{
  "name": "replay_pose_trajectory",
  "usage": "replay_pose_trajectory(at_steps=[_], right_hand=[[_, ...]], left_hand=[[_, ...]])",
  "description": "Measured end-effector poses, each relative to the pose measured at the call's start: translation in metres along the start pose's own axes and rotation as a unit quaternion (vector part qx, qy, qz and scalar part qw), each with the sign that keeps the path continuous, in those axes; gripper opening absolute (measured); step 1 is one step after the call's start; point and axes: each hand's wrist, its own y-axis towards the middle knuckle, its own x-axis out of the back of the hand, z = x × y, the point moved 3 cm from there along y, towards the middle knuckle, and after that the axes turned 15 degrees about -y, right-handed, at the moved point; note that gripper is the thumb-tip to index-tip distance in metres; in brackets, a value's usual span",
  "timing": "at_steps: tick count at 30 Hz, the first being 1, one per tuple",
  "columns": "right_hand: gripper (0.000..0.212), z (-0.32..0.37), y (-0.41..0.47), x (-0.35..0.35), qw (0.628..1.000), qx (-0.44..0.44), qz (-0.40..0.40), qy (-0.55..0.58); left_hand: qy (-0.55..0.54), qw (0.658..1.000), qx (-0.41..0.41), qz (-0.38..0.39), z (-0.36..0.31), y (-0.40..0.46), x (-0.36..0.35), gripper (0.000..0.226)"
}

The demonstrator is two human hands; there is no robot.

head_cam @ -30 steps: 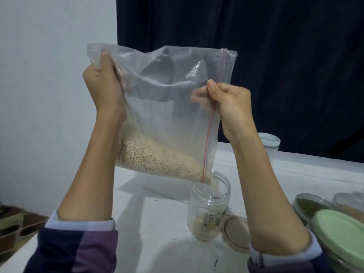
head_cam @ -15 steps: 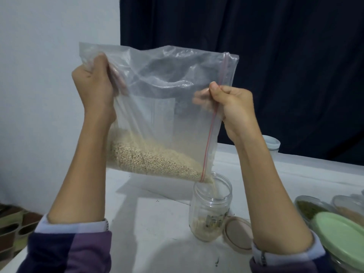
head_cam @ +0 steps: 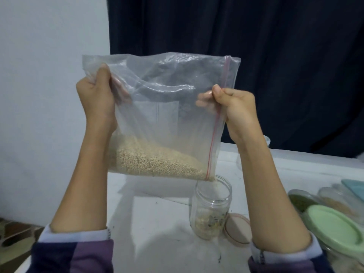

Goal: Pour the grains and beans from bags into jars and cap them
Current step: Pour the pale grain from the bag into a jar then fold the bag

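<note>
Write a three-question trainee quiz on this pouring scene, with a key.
1. True or false: both hands, left and right, hold the bag.
2. Multiple choice: where is the bag's lowest corner? A) above the open jar B) on the green lid C) flat on the table
3. Fill in: the loose pink lid lies on the table beside the ____.

Key: 1 true; 2 A; 3 jar
</note>
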Motion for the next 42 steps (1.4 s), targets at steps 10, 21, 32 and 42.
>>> replay_pose_trajectory(at_steps=[10, 21, 32, 42], right_hand=[[0.023, -0.007, -0.003, 0.0, 0.998, -0.001, -0.008, -0.061], [0.024, -0.007, -0.005, -0.004, 0.994, 0.025, -0.034, -0.101], [0.022, -0.007, -0.005, -0.002, 0.992, 0.017, -0.022, -0.121], [0.022, -0.005, -0.006, 0.0, 0.992, 0.008, -0.028, -0.122]], left_hand=[[0.015, 0.997, -0.005, 0.079, 0.009, 0.009, 0.017, 0.04], [0.005, 0.998, -0.02, 0.053, 0.011, 0.006, 0.014, 0.037], [-0.009, 0.998, -0.017, 0.06, 0.013, 0.006, 0.011, 0.039], [-0.005, 0.996, -0.012, 0.084, 0.007, 0.002, 0.005, 0.047]])
